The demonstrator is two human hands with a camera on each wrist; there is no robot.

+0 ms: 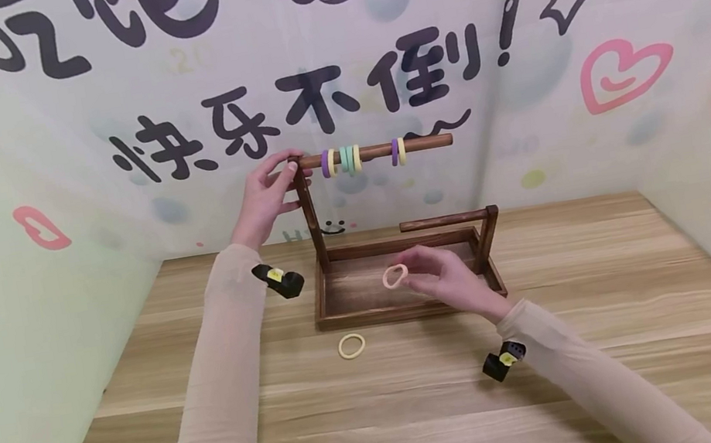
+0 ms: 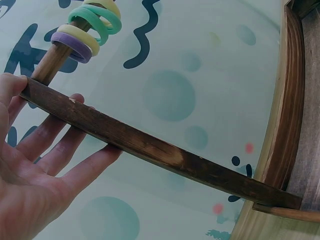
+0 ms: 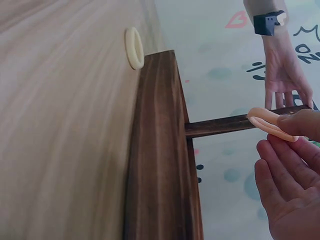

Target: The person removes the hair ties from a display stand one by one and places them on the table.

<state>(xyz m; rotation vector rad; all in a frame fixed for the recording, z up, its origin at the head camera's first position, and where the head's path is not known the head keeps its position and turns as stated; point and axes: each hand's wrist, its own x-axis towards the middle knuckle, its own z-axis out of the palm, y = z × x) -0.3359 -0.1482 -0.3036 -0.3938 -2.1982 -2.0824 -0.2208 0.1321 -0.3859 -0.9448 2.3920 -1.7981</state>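
Right hand point(image 1: 452, 280) pinches a peach hair tie point(image 1: 395, 276) between thumb and fingertips, above the wooden stand's tray point(image 1: 341, 304) near its middle. Remaining fingers of this hand are relaxed. The loop is slightly oval, its long axis roughly left to right in the head view, its opening facing the camera.

Left hand point(image 1: 268, 194) rests with straight fingers against the top of the stand's tall post point(image 1: 310, 217), where the upper rod point(image 1: 427, 142) joins it; the fingers lie along the post, not curled round it. The rod runs horizontally, pointing to the right from the post.

On the rod, near the post, sit purple, yellow and green hair ties point(image 1: 341, 161); a purple and yellow pair point(image 1: 397, 152) sits farther along. A shorter post with a lower rod point(image 1: 443, 221) stands at the tray's right end.

One cream hair tie point(image 1: 351, 345) lies flat on the wooden table point(image 1: 628, 332), just in front of the tray's front edge, left of centre.
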